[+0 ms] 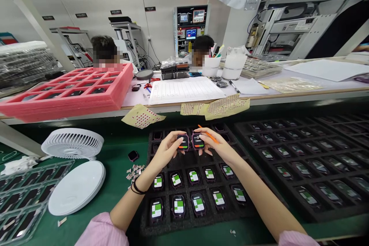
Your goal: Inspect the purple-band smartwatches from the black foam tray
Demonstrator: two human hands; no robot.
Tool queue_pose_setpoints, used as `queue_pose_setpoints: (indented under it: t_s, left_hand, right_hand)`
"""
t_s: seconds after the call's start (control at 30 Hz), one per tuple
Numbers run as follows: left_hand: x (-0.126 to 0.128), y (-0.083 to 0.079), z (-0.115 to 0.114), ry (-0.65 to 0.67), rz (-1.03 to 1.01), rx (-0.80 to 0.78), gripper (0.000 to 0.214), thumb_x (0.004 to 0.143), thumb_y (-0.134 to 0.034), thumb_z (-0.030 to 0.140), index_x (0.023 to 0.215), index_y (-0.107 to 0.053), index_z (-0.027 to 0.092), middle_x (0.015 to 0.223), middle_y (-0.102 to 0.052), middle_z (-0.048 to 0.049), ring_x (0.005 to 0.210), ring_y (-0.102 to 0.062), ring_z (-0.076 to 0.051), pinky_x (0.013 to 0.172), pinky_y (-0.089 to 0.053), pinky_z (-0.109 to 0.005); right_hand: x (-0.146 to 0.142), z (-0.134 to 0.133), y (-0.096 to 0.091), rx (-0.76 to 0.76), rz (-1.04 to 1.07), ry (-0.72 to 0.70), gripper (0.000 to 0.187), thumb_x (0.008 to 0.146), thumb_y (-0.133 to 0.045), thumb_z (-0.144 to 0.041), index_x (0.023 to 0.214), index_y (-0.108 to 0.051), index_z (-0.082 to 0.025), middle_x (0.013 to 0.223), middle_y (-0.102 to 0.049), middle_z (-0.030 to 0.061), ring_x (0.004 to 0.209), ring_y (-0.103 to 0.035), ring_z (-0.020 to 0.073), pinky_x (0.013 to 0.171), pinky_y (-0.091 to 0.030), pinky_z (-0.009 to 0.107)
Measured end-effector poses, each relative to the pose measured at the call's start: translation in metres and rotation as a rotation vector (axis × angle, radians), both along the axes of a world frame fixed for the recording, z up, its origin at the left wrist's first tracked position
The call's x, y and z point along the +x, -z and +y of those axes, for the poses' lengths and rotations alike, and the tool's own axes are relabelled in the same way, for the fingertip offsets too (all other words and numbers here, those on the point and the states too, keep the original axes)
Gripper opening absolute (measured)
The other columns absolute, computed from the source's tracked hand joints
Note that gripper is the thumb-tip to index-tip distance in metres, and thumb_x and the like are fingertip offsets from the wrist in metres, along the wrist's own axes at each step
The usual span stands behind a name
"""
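Above a black foam tray [147,226] my left hand [167,149] grips a small smartwatch [183,142] with a dark case and a lit screen. My right hand [215,142] holds a matching smartwatch [198,141] right beside it, the two nearly touching. An orange stylus [209,133] runs under my right fingers. Below my wrists, the tray's pockets hold several watches [178,206] showing green-and-white screens. My hands hide the pockets under them.
To the right lies a second black tray [305,169] of watches. On the left are a loose watch [133,155], small label scraps, a white fan, and a clear tray. A pink foam tray and papers sit on the bench ahead, with two co-workers beyond.
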State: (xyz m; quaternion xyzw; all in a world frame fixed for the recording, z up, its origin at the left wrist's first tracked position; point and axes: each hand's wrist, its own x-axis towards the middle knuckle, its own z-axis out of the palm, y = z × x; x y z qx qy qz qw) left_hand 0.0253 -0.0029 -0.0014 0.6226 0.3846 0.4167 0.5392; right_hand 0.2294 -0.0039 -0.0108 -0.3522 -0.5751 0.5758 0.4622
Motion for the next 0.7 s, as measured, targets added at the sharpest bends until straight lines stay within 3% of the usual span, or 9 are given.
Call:
queue_pose_setpoints:
  t_s: [0.4, 0.7]
  left_hand:
    - [-0.0059, 0.0016, 0.0049, 0.051, -0.13, -0.158, 0.047, 0.08, -0.059, 0.05, 0.115, -0.056, 0.018, 0.089, -0.062, -0.0056, 0.064, -0.062, -0.013, 0.042, -0.036, -0.017]
    - [-0.0046, -0.001, 0.002, -0.022, -0.062, -0.012, 0.044, 0.082, -0.059, 0.043, 0.117, -0.054, 0.018, 0.099, -0.061, -0.0074, 0.066, -0.061, -0.011, 0.043, -0.036, -0.017]
  right_hand:
    - [0.0029, -0.0021, -0.0051, -0.077, 0.065, -0.012, 0.032, 0.085, -0.059, -0.04, 0.11, -0.057, -0.019, 0.077, -0.062, 0.0024, 0.055, -0.065, 0.0144, 0.036, -0.032, 0.02]
    - [0.0031, 0.0011, 0.0002, -0.011, -0.005, -0.066, 0.039, 0.081, -0.066, -0.033, 0.115, -0.052, -0.023, 0.096, -0.059, 0.0051, 0.064, -0.066, 0.0136, 0.037, -0.035, 0.018]
